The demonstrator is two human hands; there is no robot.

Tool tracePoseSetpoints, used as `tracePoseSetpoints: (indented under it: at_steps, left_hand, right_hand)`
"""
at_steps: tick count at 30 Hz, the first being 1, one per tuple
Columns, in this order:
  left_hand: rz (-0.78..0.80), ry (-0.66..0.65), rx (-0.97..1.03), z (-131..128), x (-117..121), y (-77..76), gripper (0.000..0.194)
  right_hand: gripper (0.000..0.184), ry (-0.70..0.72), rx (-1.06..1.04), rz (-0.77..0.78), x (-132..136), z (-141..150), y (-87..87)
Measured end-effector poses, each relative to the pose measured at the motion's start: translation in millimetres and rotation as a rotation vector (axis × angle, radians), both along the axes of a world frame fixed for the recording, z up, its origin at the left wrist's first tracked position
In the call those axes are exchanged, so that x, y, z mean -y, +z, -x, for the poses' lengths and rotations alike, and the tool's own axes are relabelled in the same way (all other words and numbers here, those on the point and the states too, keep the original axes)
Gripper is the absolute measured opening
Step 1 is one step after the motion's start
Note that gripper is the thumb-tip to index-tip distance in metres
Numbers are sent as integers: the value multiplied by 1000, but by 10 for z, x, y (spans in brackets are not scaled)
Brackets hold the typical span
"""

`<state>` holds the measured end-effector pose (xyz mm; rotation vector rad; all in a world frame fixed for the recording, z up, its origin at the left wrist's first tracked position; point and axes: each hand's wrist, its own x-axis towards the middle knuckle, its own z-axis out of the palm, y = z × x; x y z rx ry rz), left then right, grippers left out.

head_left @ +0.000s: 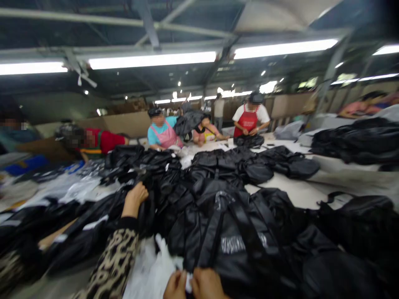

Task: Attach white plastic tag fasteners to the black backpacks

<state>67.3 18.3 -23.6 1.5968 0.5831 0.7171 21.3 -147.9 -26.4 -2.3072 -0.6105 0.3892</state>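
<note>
At the bottom middle, my left hand [175,285] and my right hand [207,284] are close together, fingers pinched. Between them shows a small white piece [188,282], too blurred to tell whether it is a tag or plastic. Directly beyond my hands lies a large black bag [199,232] with straps and a black-and-white patterned patch [233,244]. Crumpled clear plastic [152,265] lies left of my left hand.
A co-worker's leopard-print sleeve [114,257] and closed hand [136,199] reach in from the left among black bags. More black bags [358,224] are heaped at right. Several people in aprons work across the white table [288,189], one in a red apron [249,120].
</note>
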Motion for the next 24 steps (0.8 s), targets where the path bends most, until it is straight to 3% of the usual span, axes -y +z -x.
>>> tracePoseSetpoints:
  at_steps: [3,6,8,10,12,14,17,19,21,24]
  left_hand:
    - [69,146,-220,693,617,-596,22]
    - [66,262,-347,1054,934,-881,15]
    - [-131,270,-362,1129,991,-898,15]
    - [-391,228,-358,1150,1006,-844,20]
    - [-537,184,-345,1153,1017,-792,23]
    - [-473,200,-314,1139,1019,-790,20]
    - [-50,283,-259,1081,973,-878,10]
    - [174,286,-254,1038,918,-939,8]
    - [232,269,-268,1016,864,-952,8]
    - [69,171,-265,1027,812,-876,7]
  right_hand:
    - [18,55,-115,36,-6,-12,-310]
    - [23,117,-272,31,-35,-92,-621]
    - [28,138,-394,24,-36,-139,-721]
    - [31,137,-476,11,-10,-155,-738]
    - [31,131,-497,-13,34,-135,-724]
    - [31,130,-472,-57,80,-95,-715]
    - [31,158,-284,-82,124,-43,-723]
    - [31,213,-104,-6,131,-32,-725]
    - [29,282,48,128,122,-42,-716]
    - [26,341,155,261,103,-88,-687]
